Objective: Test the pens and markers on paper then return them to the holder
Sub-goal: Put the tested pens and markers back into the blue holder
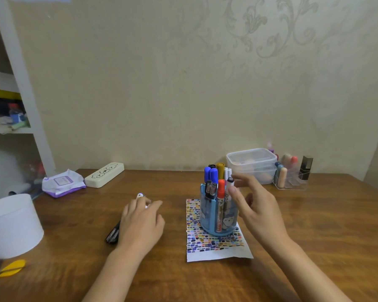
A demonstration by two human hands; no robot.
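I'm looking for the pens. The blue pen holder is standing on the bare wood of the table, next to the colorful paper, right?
Not quite. The head view shows the blue pen holder standing on the colorful paper itself, not beside it on bare wood. The paper lies on the table, and the holder is full of pens.

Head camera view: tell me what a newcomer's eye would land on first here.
First comes the blue pen holder, packed with upright markers, standing on a sheet of paper covered in small colour dabs at the middle of the wooden desk. Next come the two hands: the right hand is open beside the holder, while the left hand lies over some dark pens on the desk.
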